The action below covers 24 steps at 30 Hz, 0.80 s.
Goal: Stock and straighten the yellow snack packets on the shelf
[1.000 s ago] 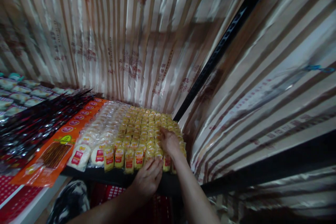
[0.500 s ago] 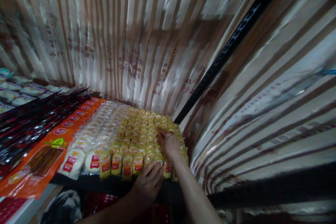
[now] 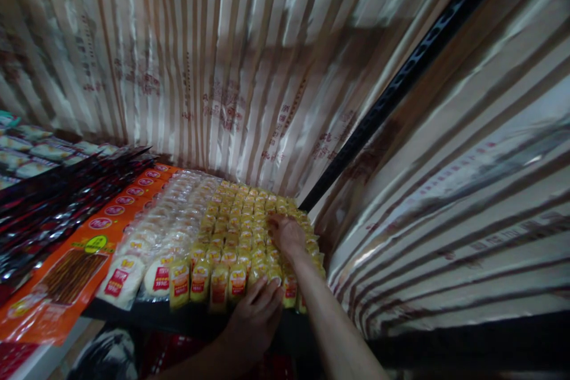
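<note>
Tight rows of small yellow snack packets [image 3: 238, 222] with red labels stand on a dark shelf. My left hand [image 3: 258, 312] is at the front of these rows, its fingers stretched against the lower packets. Farther back and to the right, my right hand [image 3: 287, 234] reaches down onto the packet tops. Its fingers are bent together, and whatever may be between them is hidden. Directly left of the yellow rows stand two rows of clear-wrapped white round snacks [image 3: 158, 276], also with red labels.
An orange bag [image 3: 75, 279] showing brown sticks lies to the left, beside a pile of dark shiny packets [image 3: 80, 208]. White packets [image 3: 44, 148] sit at the far left. Striped printed sheeting [image 3: 214, 59] hangs behind, and a black slanted post [image 3: 378, 110] rises at the back corner.
The view has shifted slightly. Both hands stay at nearly the same spots on the yellow packets, with no packet visibly moved.
</note>
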Available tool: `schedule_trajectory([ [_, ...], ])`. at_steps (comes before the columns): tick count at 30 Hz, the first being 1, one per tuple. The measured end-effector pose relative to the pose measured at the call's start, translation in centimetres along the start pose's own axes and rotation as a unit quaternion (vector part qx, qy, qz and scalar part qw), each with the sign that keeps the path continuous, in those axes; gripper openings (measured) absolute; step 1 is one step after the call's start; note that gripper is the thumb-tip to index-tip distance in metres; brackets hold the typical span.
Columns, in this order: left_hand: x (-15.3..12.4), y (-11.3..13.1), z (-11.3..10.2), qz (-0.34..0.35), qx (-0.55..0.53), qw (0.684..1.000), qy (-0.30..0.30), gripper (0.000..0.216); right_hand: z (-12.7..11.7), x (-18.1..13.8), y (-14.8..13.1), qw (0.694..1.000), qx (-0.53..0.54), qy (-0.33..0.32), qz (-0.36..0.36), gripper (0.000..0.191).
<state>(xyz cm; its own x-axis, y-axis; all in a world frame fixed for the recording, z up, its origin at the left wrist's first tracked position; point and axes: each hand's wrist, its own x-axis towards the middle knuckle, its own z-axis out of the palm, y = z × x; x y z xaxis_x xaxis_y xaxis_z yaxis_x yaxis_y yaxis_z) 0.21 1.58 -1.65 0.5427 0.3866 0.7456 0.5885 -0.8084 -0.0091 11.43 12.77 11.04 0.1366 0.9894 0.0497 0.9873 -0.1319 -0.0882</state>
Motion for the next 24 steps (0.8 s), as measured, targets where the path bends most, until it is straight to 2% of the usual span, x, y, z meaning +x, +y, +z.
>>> schedule_trajectory([
  [3, 0.1, -0.1, -0.3, 0.006, 0.006, 1.0, -0.025, 0.024, 0.0, -0.2, 0.1, 1.0, 0.004, 0.01, 0.01, 0.031],
  [6, 0.3, -0.1, -0.5, 0.005, 0.004, 1.0, -0.023, 0.023, -0.1, -0.1, 0.2, 0.999, -0.004, 0.037, 0.028, 0.033],
  [9, 0.3, -0.1, -0.5, 0.006, 0.007, 0.999, -0.036, 0.022, -0.1, 0.4, 0.2, 0.998, -0.017, 0.059, 0.013, 0.036],
  [14, 0.2, -0.2, -0.3, 0.015, 0.016, 0.999, -0.042, 0.024, 0.2, 1.9, 0.2, 0.999, -0.03, 0.038, -0.015, 0.034],
  [18, 0.3, -0.3, -0.6, 0.018, 0.019, 0.999, -0.03, 0.024, 0.4, 2.9, 0.2, 0.999, -0.035, 0.029, -0.008, 0.034],
  [24, 0.2, -0.2, -0.3, 0.033, 0.021, 0.998, -0.05, 0.025, 0.9, 3.2, 0.3, 0.999, -0.024, 0.029, 0.003, 0.035],
])
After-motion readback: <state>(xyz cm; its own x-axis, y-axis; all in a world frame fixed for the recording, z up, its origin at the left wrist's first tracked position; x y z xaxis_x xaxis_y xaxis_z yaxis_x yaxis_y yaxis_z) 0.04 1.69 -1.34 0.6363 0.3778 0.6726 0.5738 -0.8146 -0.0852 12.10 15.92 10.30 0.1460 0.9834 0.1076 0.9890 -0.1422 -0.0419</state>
